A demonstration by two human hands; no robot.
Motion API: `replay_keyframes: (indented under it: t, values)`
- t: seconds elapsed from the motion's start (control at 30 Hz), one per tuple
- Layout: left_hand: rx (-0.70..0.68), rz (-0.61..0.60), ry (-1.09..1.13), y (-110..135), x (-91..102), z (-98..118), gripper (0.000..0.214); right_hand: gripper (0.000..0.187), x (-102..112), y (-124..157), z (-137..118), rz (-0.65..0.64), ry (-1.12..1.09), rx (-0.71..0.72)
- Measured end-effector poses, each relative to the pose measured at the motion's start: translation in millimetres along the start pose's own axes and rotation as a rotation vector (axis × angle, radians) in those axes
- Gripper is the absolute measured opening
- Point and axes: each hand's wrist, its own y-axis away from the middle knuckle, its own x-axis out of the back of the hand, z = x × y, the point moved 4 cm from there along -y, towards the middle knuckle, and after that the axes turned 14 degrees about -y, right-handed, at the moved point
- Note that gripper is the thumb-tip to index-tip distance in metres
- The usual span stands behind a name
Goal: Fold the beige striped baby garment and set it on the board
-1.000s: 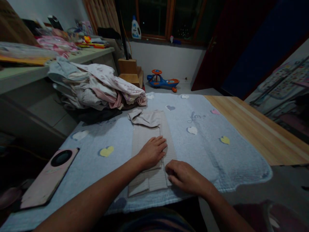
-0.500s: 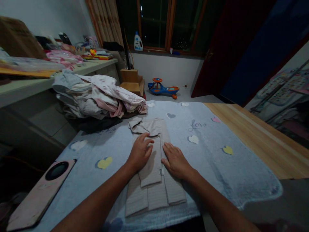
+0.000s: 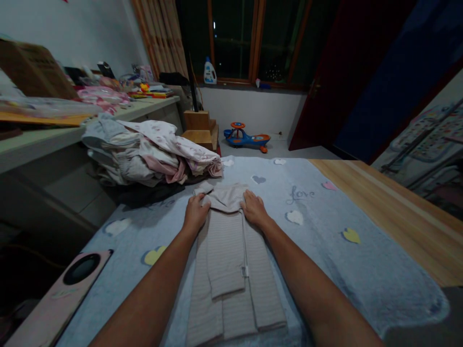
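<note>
A light grey-beige ribbed top [image 3: 227, 250] lies spread lengthwise in front of me, its sides and a sleeve folded inward and a small white tag near its middle. At its far end, my left hand [image 3: 196, 212] is closed on the left edge near the collar. Across from it, my right hand [image 3: 254, 208] pinches the right far edge, fingers curled over the cloth. Some fingertips are hidden under or behind the fabric. Beneath the top is a pale blue blanket [image 3: 311, 260] with hearts and lettering.
A heap of clothes [image 3: 144, 149] sits at the far left beside a cluttered desk [image 3: 144, 108]. A pink phone [image 3: 61, 299] lies at the left front. Bare wooden board [image 3: 390, 207] shows on the right. On the floor beyond stands a blue-orange ride-on toy [image 3: 248, 139].
Both hands have moved away from me, from the middle of the top to its collar end, and closed on its two edges. The rumpled collar area lies flatter and wider.
</note>
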Motion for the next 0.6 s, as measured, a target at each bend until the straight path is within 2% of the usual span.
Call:
replay_keyframes:
  t: [0.1, 0.27, 0.33, 0.43, 0.47, 0.53, 0.6]
  values:
    - [-0.023, 0.087, -0.05, 8, 8.6, 4, 0.043, 0.055, -8, 2, 4, -0.012, 0.021, -0.008]
    - [-0.038, 0.276, -0.025, 17, 34.3, 2, 0.037, 0.058, -7, 6, 4, -0.01, 0.049, -0.009]
    - [0.016, 0.278, -0.038, 16, 40.2, -5, 0.028, 0.059, -5, 6, 3, -0.014, 0.058, -0.016]
    - [0.178, 0.211, -0.084, 12, 41.6, -21, 0.017, 0.061, -4, 6, 1, -0.029, 0.072, -0.014]
    - [0.228, 0.194, -0.105, 11, 40.9, -26, 0.018, 0.062, -4, 7, 1, -0.034, 0.076, -0.012]
    - [0.277, 0.197, -0.142, 10, 39.3, -31, 0.037, 0.065, -4, 7, 0, -0.04, 0.075, -0.009]
    - [0.251, 0.249, -0.163, 9, 38.1, -31, 0.058, 0.066, -4, 8, 0, -0.043, 0.068, -0.012]
